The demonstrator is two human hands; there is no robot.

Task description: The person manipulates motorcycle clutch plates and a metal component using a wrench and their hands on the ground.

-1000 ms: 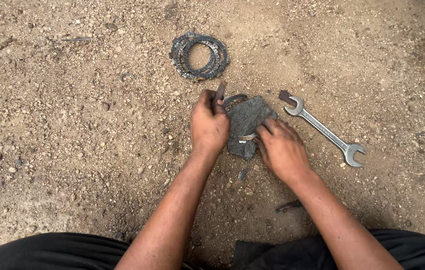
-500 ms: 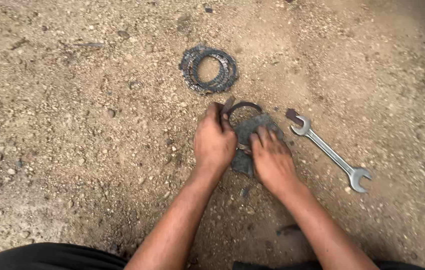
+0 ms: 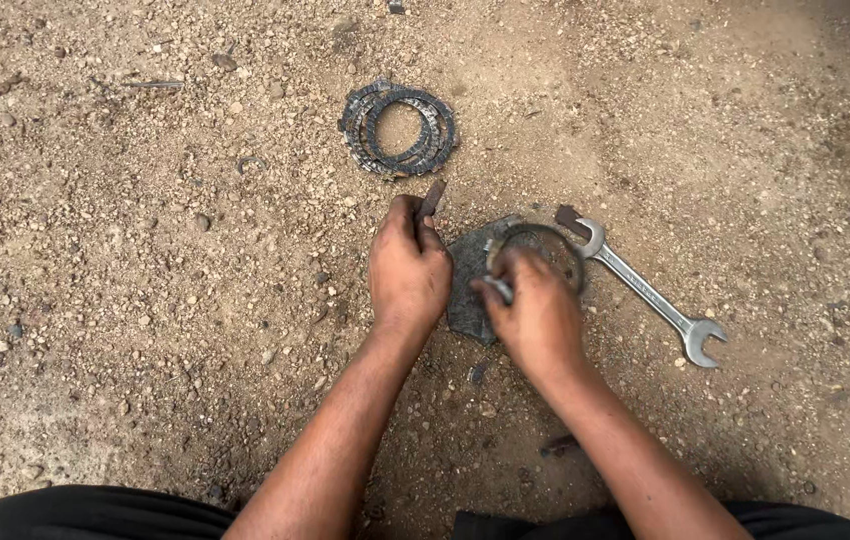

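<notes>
My left hand (image 3: 408, 272) is closed around a short dark tool (image 3: 431, 199) whose tip sticks out above my fingers. My right hand (image 3: 537, 310) grips a thin metal ring (image 3: 557, 242) and holds it over a flat dark stone (image 3: 468, 285) lying on the dirt between both hands. The hands sit close together, nearly touching. A stack of dark friction rings (image 3: 400, 128) lies on the ground just beyond my left hand.
A silver double open-end spanner (image 3: 645, 292) lies diagonally to the right of the stone. The ground (image 3: 145, 250) is sandy dirt with small pebbles. My dark-clothed legs (image 3: 95, 512) show at the bottom edge.
My right hand has lifted the ring up off the stone's surface and shifted slightly toward me. The left hand stays closed on the tool.
</notes>
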